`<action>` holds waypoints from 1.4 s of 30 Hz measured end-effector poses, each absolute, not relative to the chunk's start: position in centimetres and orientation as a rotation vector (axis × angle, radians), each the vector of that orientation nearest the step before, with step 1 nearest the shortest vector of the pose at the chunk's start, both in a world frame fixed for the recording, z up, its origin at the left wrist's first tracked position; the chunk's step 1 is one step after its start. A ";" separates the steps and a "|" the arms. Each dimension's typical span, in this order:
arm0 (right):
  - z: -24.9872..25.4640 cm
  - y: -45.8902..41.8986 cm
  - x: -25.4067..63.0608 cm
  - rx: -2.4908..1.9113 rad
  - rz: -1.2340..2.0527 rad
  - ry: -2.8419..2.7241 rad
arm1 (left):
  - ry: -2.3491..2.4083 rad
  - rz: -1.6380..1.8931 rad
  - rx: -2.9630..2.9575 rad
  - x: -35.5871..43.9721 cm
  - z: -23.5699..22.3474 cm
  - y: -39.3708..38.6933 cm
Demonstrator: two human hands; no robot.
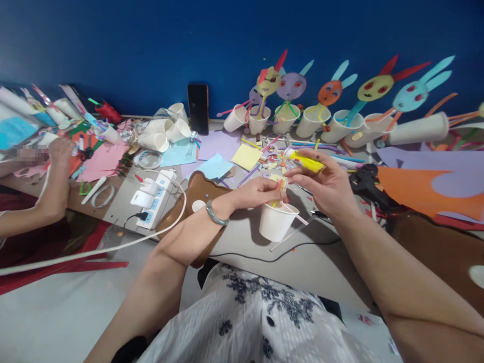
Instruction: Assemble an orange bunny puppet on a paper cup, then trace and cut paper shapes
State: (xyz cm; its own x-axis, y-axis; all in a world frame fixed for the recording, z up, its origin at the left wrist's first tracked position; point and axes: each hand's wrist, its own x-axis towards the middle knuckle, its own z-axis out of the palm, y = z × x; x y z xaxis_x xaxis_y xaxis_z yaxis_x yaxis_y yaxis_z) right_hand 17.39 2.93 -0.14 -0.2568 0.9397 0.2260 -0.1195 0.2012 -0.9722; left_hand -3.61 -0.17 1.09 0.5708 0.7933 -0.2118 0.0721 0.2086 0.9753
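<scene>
A white paper cup (278, 226) stands on the table in front of me, with a pink-and-white straw (300, 217) poking out past its rim. My left hand (260, 194) is above the cup's left rim, closed in a pinch on a small yellow and pink strip (281, 186); the fingers hide part of it. To the right and a little higher, my right hand (328, 185) grips a small yellow tube (308, 161) with a pale tip that points left, above the left fingertips. Whether the tip touches anything I cannot tell.
Paper rabbit figures, such as an orange one (329, 93), stand in cups along the blue wall. A black glue gun (368, 184) lies at right. A power strip (157, 199) with a white cable, a phone (198, 108) and coloured paper are around. A co-worker's hand (60, 154) is at left.
</scene>
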 end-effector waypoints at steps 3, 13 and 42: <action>0.1 2.7 17.4 -0.842 1.358 -1.480 | 0.833 0.609 1.362 -3.8 0.9 -0.2; -0.5 2.1 16.5 -0.854 1.400 -1.419 | 0.837 0.621 1.445 -3.6 0.6 -0.4; 0.9 2.8 16.9 -0.850 1.403 -1.260 | 0.947 0.700 1.136 -3.8 1.8 -0.2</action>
